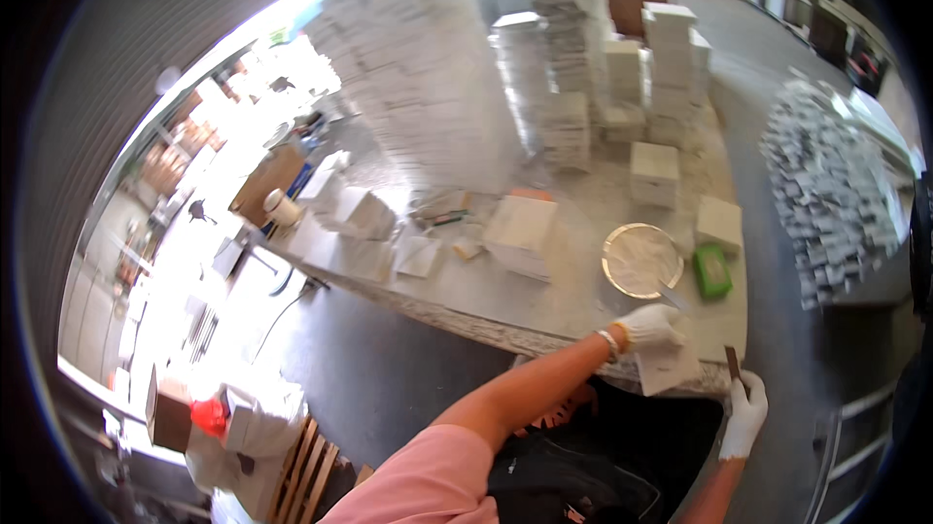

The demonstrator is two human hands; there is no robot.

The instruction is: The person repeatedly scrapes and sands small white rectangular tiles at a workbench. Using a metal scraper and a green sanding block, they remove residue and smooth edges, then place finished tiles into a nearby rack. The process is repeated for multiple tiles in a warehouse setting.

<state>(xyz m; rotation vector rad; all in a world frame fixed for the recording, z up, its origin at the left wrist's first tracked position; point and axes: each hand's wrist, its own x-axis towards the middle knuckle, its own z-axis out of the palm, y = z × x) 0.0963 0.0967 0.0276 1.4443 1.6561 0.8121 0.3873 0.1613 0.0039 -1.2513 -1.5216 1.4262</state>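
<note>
My left hand (653,327), in a white glove, is closed near the table's front edge. What it holds, if anything, I cannot make out. Just below it lies a flat white square piece (669,369) at the edge. Beyond the hand is a round basin (608,266) with a gold-coloured rim and whitish contents. A grey flat blade-like piece (673,297) leans at its near rim, close to my fingers. Off the table's right corner, my gloved right hand (746,414) grips a narrow brown flat strip (734,362), which points up and away.
A green box (711,271) and a pale block (719,225) stand right of the basin. Tall stacks of white slabs (418,77) fill the table's back. White blocks (523,235) sit mid-table. Grey pieces (831,193) are heaped at right. A wooden pallet (303,471) lies lower left.
</note>
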